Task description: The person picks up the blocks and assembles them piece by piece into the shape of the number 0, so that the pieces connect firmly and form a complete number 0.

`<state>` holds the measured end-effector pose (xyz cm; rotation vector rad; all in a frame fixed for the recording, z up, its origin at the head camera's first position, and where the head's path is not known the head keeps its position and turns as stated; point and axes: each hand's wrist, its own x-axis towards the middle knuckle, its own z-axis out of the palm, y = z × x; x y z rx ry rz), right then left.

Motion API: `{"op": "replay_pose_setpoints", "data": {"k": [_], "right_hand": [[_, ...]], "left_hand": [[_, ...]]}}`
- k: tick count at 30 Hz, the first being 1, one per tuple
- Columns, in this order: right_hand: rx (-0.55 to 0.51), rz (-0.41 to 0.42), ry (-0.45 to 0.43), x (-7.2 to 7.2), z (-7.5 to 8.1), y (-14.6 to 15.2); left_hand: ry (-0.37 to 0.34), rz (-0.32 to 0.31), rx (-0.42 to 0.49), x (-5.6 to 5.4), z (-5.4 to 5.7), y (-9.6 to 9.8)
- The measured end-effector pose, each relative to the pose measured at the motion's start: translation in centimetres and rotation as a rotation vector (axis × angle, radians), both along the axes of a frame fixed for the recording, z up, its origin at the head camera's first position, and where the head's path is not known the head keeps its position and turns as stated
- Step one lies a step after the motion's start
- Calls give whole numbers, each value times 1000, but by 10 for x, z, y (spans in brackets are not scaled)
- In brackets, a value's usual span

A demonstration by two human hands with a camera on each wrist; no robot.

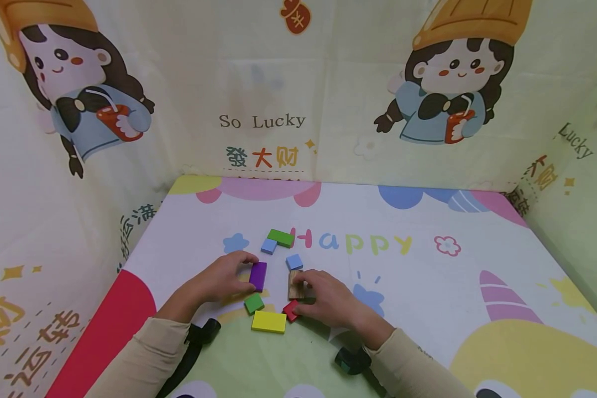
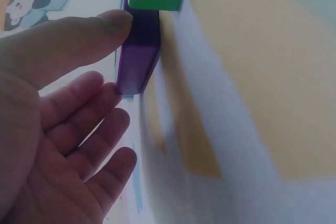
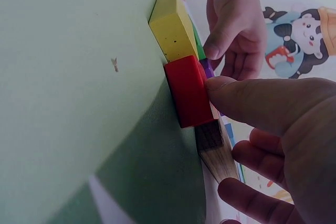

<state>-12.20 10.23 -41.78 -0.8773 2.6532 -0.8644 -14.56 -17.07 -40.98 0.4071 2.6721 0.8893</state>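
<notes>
A purple block (image 1: 258, 277) stands between the thumb and fingertips of my left hand (image 1: 219, 281), which pinches it at its two ends. In the left wrist view the thumb lies on the purple block (image 2: 140, 51). My right hand (image 1: 330, 298) reaches in from the other side. Its thumb touches the red block (image 3: 188, 92), and its other fingers, loosely bent, are at the brown wooden block (image 3: 219, 162). The red block sits between the wooden block and the yellow block (image 1: 268, 321). A green block (image 1: 254, 303) lies between the yellow and purple blocks.
Beyond the hands, a light blue block (image 1: 268, 246) lies against a longer green block (image 1: 281, 237). Another light blue block (image 1: 294, 262) is at the wooden block's far end. The printed tabletop (image 1: 403, 287) meets a cartoon-patterned cloth wall (image 1: 348, 110) at the back.
</notes>
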Motion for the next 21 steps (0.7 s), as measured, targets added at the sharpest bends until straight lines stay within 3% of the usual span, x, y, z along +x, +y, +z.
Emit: {"op": "replay_pose_setpoints", "data": {"k": [21], "right_hand": [[-3,1,2,-1,-1,1]], "left_hand": [[-11,4,-20,1,1,-1]]}}
